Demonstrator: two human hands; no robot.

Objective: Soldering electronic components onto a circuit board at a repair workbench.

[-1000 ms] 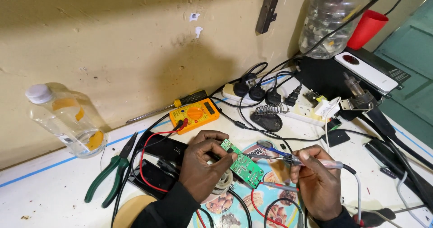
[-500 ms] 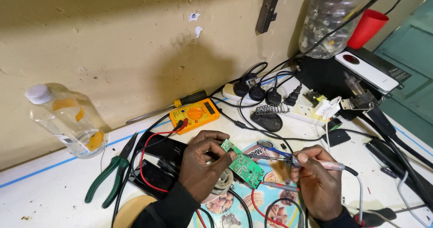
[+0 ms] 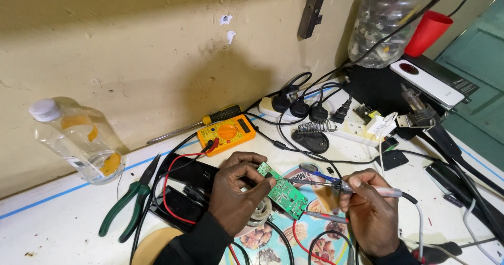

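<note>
My left hand [image 3: 234, 191] holds a small green circuit board [image 3: 282, 194] tilted above a colourful printed mat [image 3: 294, 233]. My right hand [image 3: 371, 207] grips a soldering iron [image 3: 367, 190] like a pen, its tip reaching left toward the board's upper edge. A blue-handled tool [image 3: 315, 171] lies just beyond the board. Red and black wires [image 3: 299, 244] trail beneath the board.
A yellow multimeter [image 3: 227, 133] with red and black leads sits behind my hands. Green pliers [image 3: 131, 202] and a clear plastic bottle [image 3: 79, 139] are at the left. A power strip [image 3: 336, 120] with black plugs, a screwdriver [image 3: 199, 124] and a soldering stand [image 3: 312, 134] sit by the wall.
The soldering iron's tip has shifted slightly along the board's edge. Both hands otherwise stay in place.
</note>
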